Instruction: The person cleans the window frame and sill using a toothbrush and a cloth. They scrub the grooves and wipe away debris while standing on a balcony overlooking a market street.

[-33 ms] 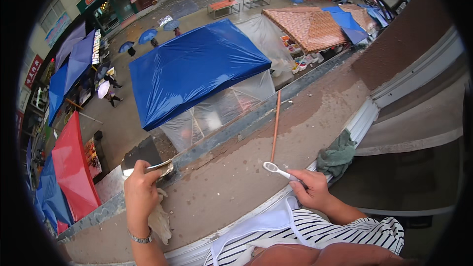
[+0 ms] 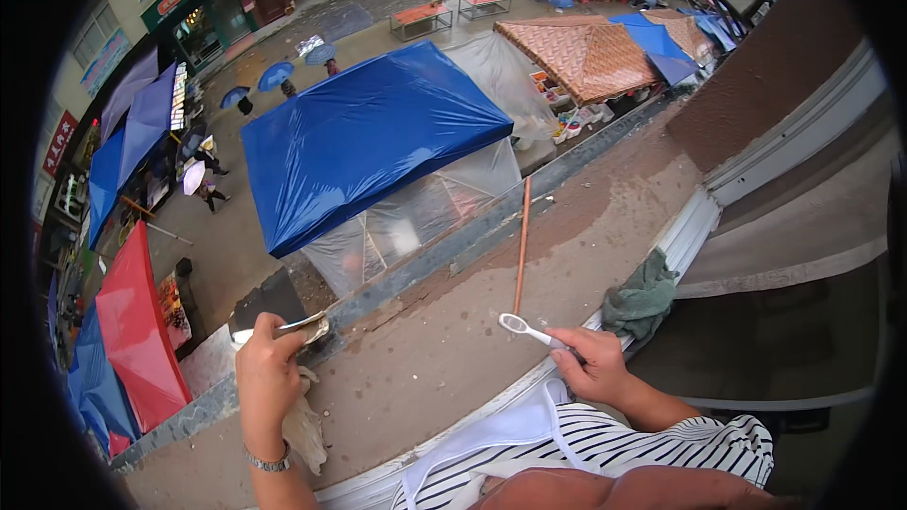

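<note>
At the left, my left hand (image 2: 272, 368) is closed on a flat thing with a pale, thin edge (image 2: 316, 326), held over the outer edge of the ledge; its kind I cannot make out. Below that hand hangs a crumpled cream cloth or glove (image 2: 304, 430). My right hand (image 2: 590, 364), closed, grips a white-handled tool (image 2: 535, 331) with an oval, grey-centred head pointing left; no bristles show. Just beyond that head lies the near end of a thin copper-coloured rod (image 2: 522, 246), reaching across the ledge.
The brown, stained ledge (image 2: 444, 340) drops off to a street with a blue canopy (image 2: 378, 132) and a red canopy (image 2: 142, 321). A green cloth (image 2: 641, 297) rests on the white window frame (image 2: 685, 227) at right. People with umbrellas stand below.
The view has shifted slightly, so the street and ledge sit a little further left. Both hands keep their grips, with almost no movement.
</note>
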### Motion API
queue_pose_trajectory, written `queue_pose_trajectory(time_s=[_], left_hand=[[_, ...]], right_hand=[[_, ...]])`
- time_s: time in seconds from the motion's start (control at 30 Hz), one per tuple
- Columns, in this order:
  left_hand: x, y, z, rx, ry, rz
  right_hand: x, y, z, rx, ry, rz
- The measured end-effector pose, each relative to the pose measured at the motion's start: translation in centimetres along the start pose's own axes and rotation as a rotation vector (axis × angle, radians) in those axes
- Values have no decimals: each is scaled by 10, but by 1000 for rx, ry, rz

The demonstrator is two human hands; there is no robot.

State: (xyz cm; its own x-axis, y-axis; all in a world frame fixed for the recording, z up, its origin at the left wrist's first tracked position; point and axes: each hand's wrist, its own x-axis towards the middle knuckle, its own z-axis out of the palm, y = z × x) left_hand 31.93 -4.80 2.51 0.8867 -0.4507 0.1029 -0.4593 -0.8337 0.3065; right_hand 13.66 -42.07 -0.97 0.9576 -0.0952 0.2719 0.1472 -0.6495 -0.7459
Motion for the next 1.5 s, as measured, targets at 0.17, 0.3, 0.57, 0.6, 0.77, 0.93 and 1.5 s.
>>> queue_pose_trajectory(time_s=[0.17,0.3,0.57,0.6,0.77,0.93,1.5], left_hand=[[9,3,7,1,25,71],[10,2,6,-36,-31,19],[15,1,10,25,40,108],[15,1,10,37,43,105],[14,0,11,78,38,101],[16,0,12,80,35,109],[18,-18,20,151,-8,103]], right_hand=[[-4,2,1,-13,21,48],[-2,-1,1,-15,9,44],[-4,1,2,3,19,39],[-4,1,2,4,18,38],[-3,1,1,1,16,21],[-4,2,0,4,16,19],[-4,2,3,-29,63,22]])
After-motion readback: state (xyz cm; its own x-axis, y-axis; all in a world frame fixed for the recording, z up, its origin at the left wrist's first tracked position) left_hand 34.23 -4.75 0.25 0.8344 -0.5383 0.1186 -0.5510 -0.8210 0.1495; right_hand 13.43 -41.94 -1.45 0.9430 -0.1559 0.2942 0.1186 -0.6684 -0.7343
